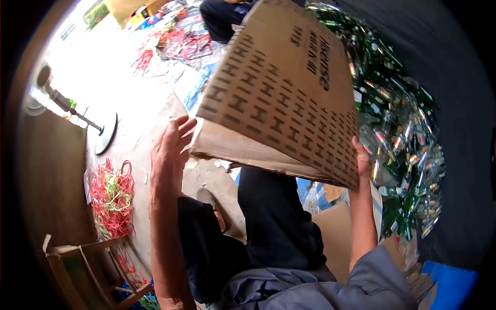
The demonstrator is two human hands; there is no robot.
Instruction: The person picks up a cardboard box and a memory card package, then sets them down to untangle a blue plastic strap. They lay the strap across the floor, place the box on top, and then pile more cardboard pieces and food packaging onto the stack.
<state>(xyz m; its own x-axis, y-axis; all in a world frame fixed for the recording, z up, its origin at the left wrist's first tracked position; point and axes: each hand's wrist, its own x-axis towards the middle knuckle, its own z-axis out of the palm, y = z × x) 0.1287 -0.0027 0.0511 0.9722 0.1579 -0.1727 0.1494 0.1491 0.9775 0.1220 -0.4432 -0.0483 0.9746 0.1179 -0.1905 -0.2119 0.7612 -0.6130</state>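
A folded brown cardboard box (279,98), printed with rows of dark H-shaped marks and lettering, is tilted up in front of me above my knees. My right hand (363,159) grips its lower right edge, with the thumb showing and the other fingers hidden behind the board. Beside the left edge is my left hand (174,144), its fingers apart and their tips close to the box corner. Along the bottom, the box's layers gape slightly.
Many green and clear glass bottles (400,139) are heaped at the right. Tangled pink straps (111,199) lie on the left floor, near a wooden stool (88,268). A fan stand (107,133) is farther back. Another person's dark-clothed leg (219,20) appears beyond the box.
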